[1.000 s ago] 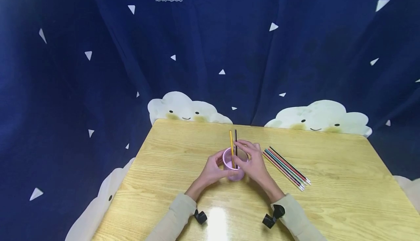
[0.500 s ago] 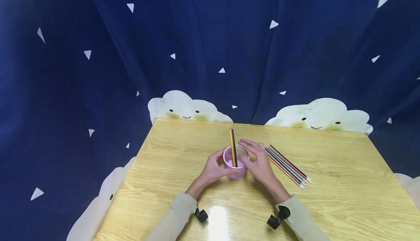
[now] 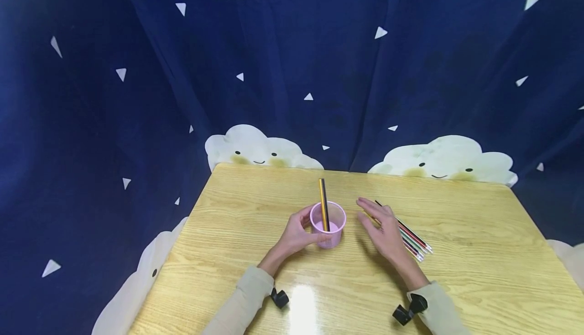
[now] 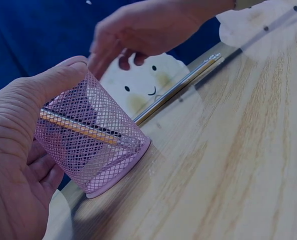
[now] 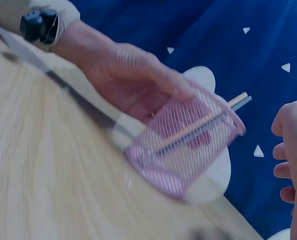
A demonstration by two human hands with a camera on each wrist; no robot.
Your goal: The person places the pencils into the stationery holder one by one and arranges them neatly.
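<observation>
A pink mesh pencil cup [image 3: 329, 241] stands upright on the table, and my left hand [image 3: 294, 234] grips it round its left side. Two pencils lean in the cup, a yellow pencil [image 3: 322, 198] and a black pencil [image 3: 326, 206] side by side. In the left wrist view the mesh [image 4: 96, 135] lets their lower ends show through. My right hand [image 3: 385, 233] hovers to the right of the cup, its fingers extended and holding nothing. Several coloured pencils [image 3: 416, 244] lie side by side on the table beneath it, partly hidden by that hand.
The wooden table [image 3: 255, 198] reaches back to a dark blue curtain [image 3: 283, 46] with white triangles and clouds. Light glares off the tabletop in front of the cup. A small black camera [image 3: 279, 298] is strapped to each wrist.
My right hand has let go of the black pencil, left the cup and moved right over the loose pencils. The black pencil has tilted against the yellow one. My left hand keeps its grip.
</observation>
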